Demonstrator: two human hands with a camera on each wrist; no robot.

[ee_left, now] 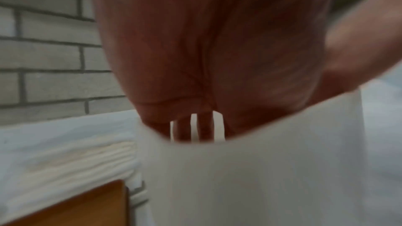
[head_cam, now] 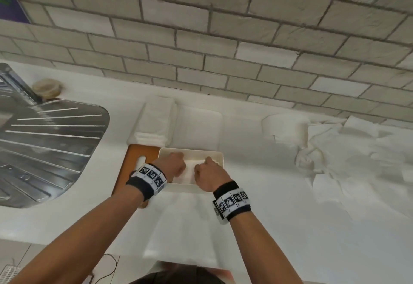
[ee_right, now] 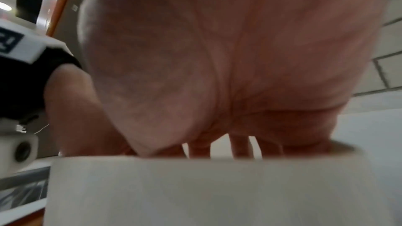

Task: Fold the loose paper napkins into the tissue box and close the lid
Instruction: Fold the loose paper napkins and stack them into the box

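Pressing down into the open tissue box (head_cam: 220,156) at the white counter's (head_cam: 290,194) front-middle, both the left hand (head_cam: 173,164) and right hand (head_cam: 209,175) reach straight-fingered onto napkins (head_cam: 190,172); brick wall (head_cam: 223,37) behind, steel sink (head_cam: 44,145) at the left edge.

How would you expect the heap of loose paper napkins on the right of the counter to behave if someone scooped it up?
The loose napkins lie crumpled, so they would probably flop and sag rather than hold shape. As thin paper, they are likely very light. Since the sheets lie in a ragged, overlapping heap, some might slip off or tear if grabbed roughly.
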